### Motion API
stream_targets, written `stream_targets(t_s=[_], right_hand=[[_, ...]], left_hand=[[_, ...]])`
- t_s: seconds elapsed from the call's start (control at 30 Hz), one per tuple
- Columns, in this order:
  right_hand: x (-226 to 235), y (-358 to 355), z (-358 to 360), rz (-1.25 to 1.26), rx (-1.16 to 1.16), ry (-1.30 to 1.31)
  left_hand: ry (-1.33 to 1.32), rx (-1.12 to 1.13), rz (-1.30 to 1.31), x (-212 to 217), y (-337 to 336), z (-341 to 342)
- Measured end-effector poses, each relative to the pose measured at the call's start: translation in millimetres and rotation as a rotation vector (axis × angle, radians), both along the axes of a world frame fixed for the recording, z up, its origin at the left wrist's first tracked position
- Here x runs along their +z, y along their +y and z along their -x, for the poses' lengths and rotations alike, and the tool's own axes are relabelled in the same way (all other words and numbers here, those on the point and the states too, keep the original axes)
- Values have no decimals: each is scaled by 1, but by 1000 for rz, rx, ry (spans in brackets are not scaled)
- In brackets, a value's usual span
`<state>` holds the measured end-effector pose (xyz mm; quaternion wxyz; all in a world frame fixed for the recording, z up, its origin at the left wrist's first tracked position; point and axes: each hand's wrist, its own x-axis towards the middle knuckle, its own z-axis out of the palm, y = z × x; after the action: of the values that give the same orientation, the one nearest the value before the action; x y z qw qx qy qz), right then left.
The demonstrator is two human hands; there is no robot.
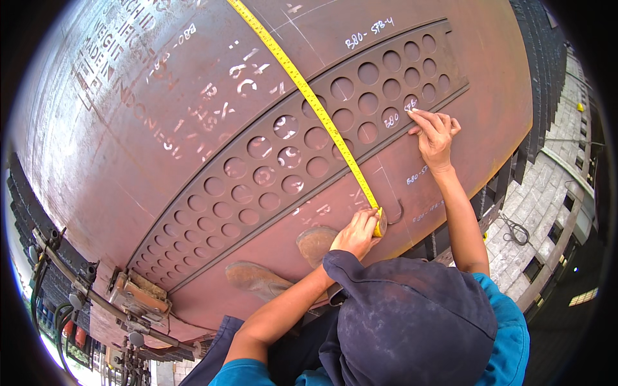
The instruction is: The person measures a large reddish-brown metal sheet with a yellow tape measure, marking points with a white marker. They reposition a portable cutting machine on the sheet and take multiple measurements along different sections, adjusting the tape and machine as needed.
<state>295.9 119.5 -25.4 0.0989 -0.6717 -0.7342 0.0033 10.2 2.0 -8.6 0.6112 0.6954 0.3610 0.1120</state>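
Neither my left hand nor my right hand shows. A person in a dark cap (412, 321) and teal sleeves crouches just in front of me, and both visible arms join that person's shoulders. The person's left hand (354, 233) is closed around a tape measure (380, 225). Its yellow blade (309, 93) runs straight up and leftward across a long strip full of round holes (458, 72). Over the strip's right part, the person's right hand (436, 138) pinches something small and pale beside white handwriting. What it holds is too small to make out.
The strip lies on a large reddish-brown steel plate (489, 58) with white markings. Dusty brown boots (257, 280) stand on it. A clamp-like metal fixture (138, 293) with rods and hoses sits at lower left. Pale paving (515, 257) with a coiled cable (515, 231) borders the right.
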Motion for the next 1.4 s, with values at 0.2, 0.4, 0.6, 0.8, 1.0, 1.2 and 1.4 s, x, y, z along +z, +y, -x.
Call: stream_targets(t_s=[0.2,0.4,0.6,0.8,1.0,1.2,1.4], right_hand=[[-2,-1,-3,3,5,2],[-3,-1,-4,3,11,4],[-3,-1,-3,1,11,2],[-3,-1,-3,-4,6,3],[-2,3,-5,-8,26,30],[5,2,-2,-9,3,58],[14,7,8,-18,-8,61]], left_hand=[[1,0,4,1,1,1],[-4,2,2,1,1,1],[-2,9,1,1,1,1],[-5,11,15,0,1,0],[10,-2,5,-1,-3,-1],[-46,-7,-8,-10,-6,-1],[-71,3,-63,-8,-5,4]])
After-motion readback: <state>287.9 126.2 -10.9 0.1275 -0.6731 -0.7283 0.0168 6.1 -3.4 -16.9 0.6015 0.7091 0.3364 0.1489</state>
